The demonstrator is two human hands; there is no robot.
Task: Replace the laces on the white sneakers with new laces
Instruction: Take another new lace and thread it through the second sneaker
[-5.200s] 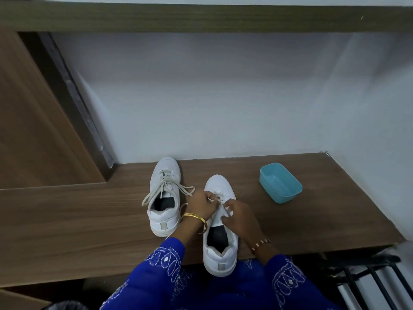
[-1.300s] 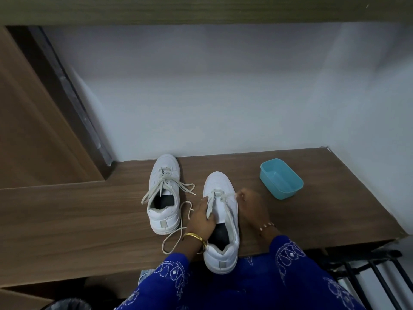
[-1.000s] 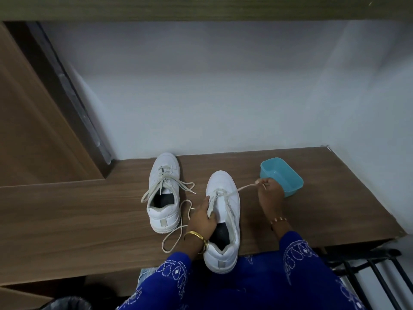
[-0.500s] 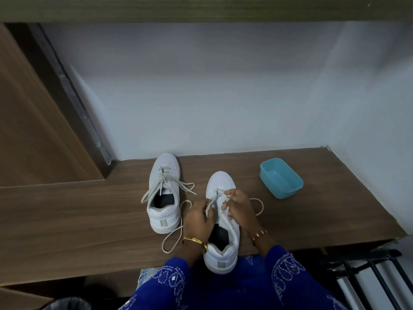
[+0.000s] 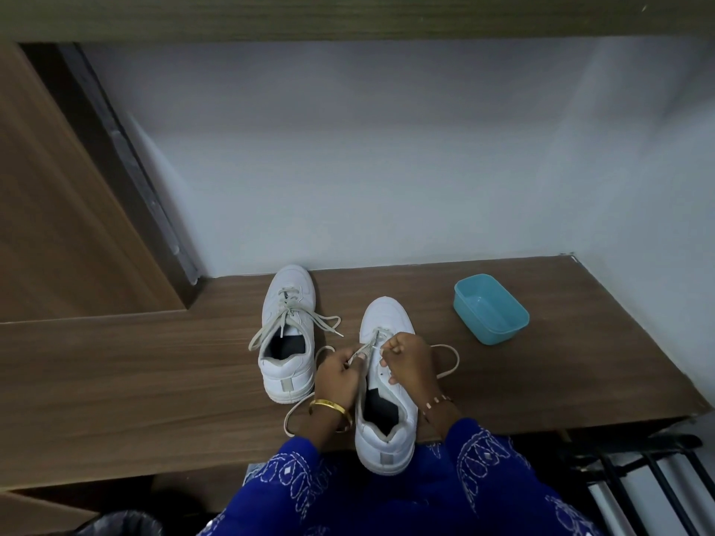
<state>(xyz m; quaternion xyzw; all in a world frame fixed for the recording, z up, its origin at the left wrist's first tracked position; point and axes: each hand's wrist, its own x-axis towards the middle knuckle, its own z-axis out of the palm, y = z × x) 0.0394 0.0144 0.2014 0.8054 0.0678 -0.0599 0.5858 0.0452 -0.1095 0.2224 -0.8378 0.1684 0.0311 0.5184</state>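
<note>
1. 2 white sneakers stand on the counter (image 5: 154, 381): the near sneaker (image 5: 387, 404) overhangs the front edge, and the far sneaker (image 5: 287, 330) sits just left of it, toe at the back edge.
2. The left hand (image 5: 338, 377) pinches the lace (image 5: 361, 349) over the near sneaker's eyelets.
3. The right hand (image 5: 410, 361) curls round the same lace, which loops out to the right.
4. A blue tub (image 5: 491, 308) sits near the right back corner.

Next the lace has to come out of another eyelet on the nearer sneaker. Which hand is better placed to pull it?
Probably the left hand: it already pinches the grey lace above the nearer white sneaker; the right hand rests on the eyelets.
</note>
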